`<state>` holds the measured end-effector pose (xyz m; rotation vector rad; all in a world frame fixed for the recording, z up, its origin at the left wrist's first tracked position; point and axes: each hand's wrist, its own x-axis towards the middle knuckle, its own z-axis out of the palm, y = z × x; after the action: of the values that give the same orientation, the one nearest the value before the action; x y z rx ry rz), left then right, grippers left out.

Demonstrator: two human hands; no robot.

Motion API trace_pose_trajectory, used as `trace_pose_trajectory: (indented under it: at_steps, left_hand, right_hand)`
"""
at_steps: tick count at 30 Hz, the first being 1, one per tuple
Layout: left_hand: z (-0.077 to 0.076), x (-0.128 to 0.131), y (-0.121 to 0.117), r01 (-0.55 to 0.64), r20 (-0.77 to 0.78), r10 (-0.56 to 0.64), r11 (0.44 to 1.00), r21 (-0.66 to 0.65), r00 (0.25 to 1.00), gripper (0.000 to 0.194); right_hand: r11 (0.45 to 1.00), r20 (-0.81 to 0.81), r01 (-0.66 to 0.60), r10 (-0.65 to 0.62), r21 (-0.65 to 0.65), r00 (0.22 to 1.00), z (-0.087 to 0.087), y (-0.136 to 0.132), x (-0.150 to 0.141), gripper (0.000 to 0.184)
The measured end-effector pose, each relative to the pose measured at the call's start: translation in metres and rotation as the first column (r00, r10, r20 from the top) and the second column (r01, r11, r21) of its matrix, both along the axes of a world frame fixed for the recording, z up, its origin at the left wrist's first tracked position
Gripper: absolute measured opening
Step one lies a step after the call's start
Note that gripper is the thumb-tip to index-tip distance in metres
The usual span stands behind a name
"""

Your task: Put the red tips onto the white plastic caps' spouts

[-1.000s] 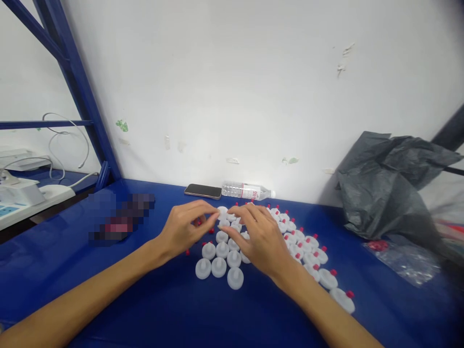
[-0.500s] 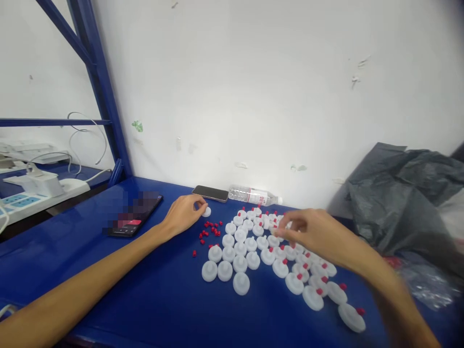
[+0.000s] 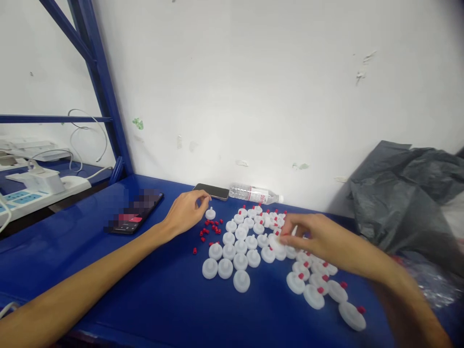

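Blue tabletop (image 3: 163, 295), blurred white disc (image 3: 276, 245) tight in right fingers (image 3: 294, 241), grip of left fingers (image 3: 200, 195) unclear

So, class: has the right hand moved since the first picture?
Yes, rightward: the right hand was mostly left of the bottle's cap and is now mostly right of it.

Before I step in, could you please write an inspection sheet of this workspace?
Surface: glossy blue tabletop.
Job's things: round white plastic discs with stems, many with small red caps; loose caps too.
Clutter: two dark rectangular phones, clear plastic bottle on its side, dark grey plastic bag.
Hands: left hand beside a lone disc, contact unclear; right hand pinching another disc.
Cables: thin white cables near white power strip.
Surroundings: white wall, blue metal frame.
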<state>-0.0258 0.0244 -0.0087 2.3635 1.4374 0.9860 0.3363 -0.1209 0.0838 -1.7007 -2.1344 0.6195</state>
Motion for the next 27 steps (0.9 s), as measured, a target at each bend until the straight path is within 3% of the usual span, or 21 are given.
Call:
trace_pose_trajectory:
  at_steps: [5, 9, 12, 16, 20, 24, 27]
  left_hand:
    - [-0.001, 0.003, -0.008, 0.047, 0.037, -0.050, 0.997, 0.065, 0.998, 0.035]
    - [-0.010, 0.009, -0.018, 0.192, 0.064, -0.211, 0.955, 0.227, 0.975, 0.031]
    - [-0.016, 0.014, -0.030, 0.293, 0.042, -0.341, 0.859, 0.420, 0.939, 0.027]
    - [-0.019, 0.021, -0.051, 0.387, -0.093, -0.396, 0.775, 0.499, 0.914, 0.020]
    - [-0.019, 0.027, -0.064, 0.469, -0.156, -0.457, 0.727, 0.501, 0.876, 0.016]
    - [-0.014, 0.028, -0.067, 0.475, -0.132, -0.467, 0.768, 0.430, 0.874, 0.029]
    - [-0.008, 0.024, -0.065, 0.428, -0.126, -0.411, 0.833, 0.351, 0.903, 0.036]
  right_hand:
    - [0.980, -0.226, 0.009, 0.037, 0.200, 0.973, -0.006, 0.002, -0.017, 0.029]
    - [0.922, -0.090, -0.061, 0.103, 0.382, 0.991, -0.035, 0.012, -0.038, 0.009]
    - [0.802, 0.066, -0.109, 0.087, 0.588, 0.994, -0.061, 0.019, -0.053, 0.007]
    - [0.576, 0.277, -0.280, 0.096, 0.768, 0.956, -0.081, 0.021, -0.069, 0.028]
    - [0.468, 0.319, -0.328, 0.100, 0.821, 0.942, -0.086, 0.017, -0.079, 0.036]
    - [0.475, 0.256, -0.296, 0.149, 0.828, 0.955, -0.089, 0.017, -0.080, 0.038]
    - [0.550, 0.213, -0.272, 0.169, 0.789, 0.962, -0.090, 0.016, -0.079, 0.047]
